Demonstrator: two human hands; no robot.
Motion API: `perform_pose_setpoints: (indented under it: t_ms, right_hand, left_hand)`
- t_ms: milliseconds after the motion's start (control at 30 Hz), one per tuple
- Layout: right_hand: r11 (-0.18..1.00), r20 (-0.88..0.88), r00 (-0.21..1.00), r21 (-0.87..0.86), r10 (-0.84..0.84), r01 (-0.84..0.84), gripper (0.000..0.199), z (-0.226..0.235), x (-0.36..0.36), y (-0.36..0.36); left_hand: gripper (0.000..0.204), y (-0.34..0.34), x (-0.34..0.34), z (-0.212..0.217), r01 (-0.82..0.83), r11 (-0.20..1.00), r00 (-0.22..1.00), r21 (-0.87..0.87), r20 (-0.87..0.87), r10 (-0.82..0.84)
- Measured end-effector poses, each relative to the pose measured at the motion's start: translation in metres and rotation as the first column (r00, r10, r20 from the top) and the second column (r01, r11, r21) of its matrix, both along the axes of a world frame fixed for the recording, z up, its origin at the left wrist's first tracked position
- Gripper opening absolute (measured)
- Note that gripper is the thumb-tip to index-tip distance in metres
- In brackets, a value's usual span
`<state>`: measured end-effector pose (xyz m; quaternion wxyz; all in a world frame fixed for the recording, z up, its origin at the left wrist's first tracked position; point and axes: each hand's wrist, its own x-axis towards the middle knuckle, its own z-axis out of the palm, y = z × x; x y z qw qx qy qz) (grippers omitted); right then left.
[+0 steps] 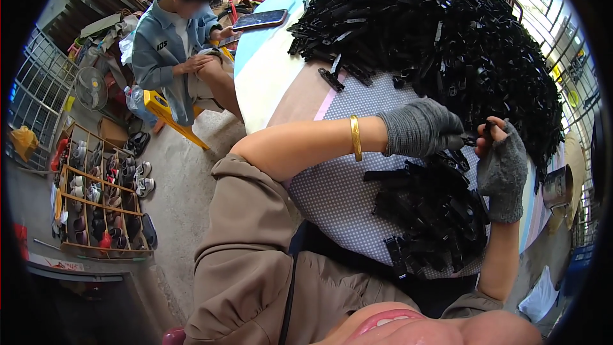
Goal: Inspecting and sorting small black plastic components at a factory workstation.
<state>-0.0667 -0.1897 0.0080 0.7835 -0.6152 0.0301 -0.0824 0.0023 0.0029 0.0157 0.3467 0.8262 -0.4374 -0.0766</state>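
Note:
My left hand, in a grey fingerless glove and with a gold bangle on the wrist, is closed in a pinch. It grips a small black clip-like piece. Just to its right my right hand, gloved the same way, is raised with thumb and forefinger pinched on a small dark part of what looks like the same piece. Beyond both hands rises a big heap of black clip-like pieces, some with shiny metal strips. A smaller pile of similar pieces lies nearer to me, below my hands.
The heaps lie on a round table with a patterned cloth. A phone stands at its left edge. A person in a blue jacket sits there on a yellow stool. A shoe rack and fan stand at far left; a metal can is right.

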Motion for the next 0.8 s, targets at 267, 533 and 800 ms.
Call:
perform_pose_setpoints:
  t_ms: [267,533,800]
  right_hand:
    - [0.806,0.185,0.974,-0.592,0.129,0.006,0.018,0.001,0.005,-0.006]
    - [0.988,-0.108,0.994,-0.145,0.033,-0.049,0.023,0.003,0.000,-0.006]
    - [0.980,-0.113,0.993,-0.190,0.030,-0.051,0.022,0.003,-0.002,-0.006]
  left_hand:
    - [0.028,0.002,-0.007,0.011,-0.127,0.959,0.851,-0.254,-0.525,-0.026]
    - [0.030,-0.006,-0.002,0.004,-0.099,0.969,0.920,-0.226,-0.391,0.003]
    - [0.030,-0.005,-0.006,0.006,-0.122,0.982,0.903,-0.146,-0.426,0.049]
